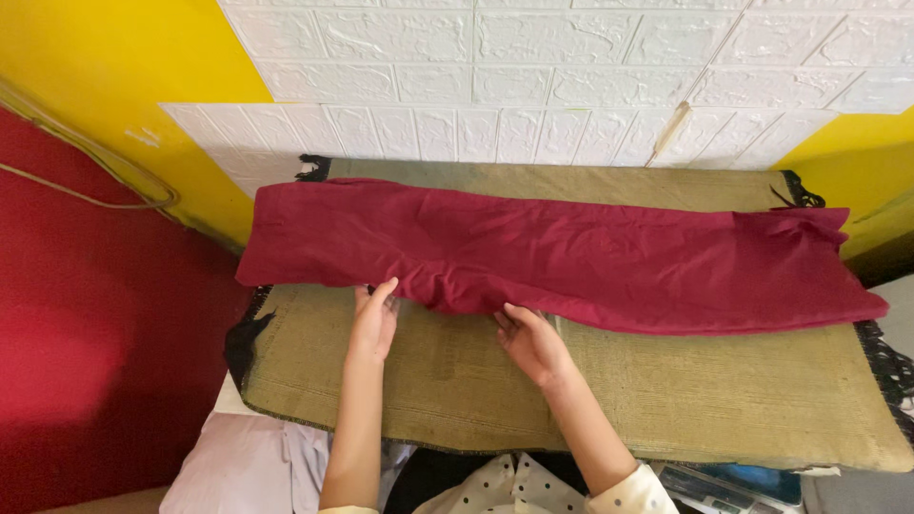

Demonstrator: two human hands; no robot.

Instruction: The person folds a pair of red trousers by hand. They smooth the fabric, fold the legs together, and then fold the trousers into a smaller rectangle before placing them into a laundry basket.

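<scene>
- One long dark-red cloth garment [571, 257] lay spread lengthwise across an olive-green woven mat with black fringe [666, 390], reaching from the mat's far left corner to its right edge.
- The left hand [374, 319] rested at the garment's near edge, left of centre, its fingers stretched up against the hem; whether it pinched the cloth or only touched it could not be told.
- The right hand [531, 343] lay just right of it, near the middle of the garment's near edge, fingertips tucked under or onto the hem where the cloth bunched into a small fold; its hold could not be made out either.
- The two hands stood near each other, with the bunched hem between them, and the rest of the garment ran off far to the right of both.
- The fingertips of both hands were partly hidden by the red cloth.
- The mat's right fringe and near right corner were cut off by the picture's edge.
- A blue-and-grey device [733, 485] at the near right was mostly hidden under the mat's near edge, and its kind was hard to tell.
- Counted: one garment, one mat, two hands, two polka-dotted cream sleeves [571, 495] at the near edge.
- A white embossed brick-pattern wall panel [533, 76] stood beyond the mat.
</scene>
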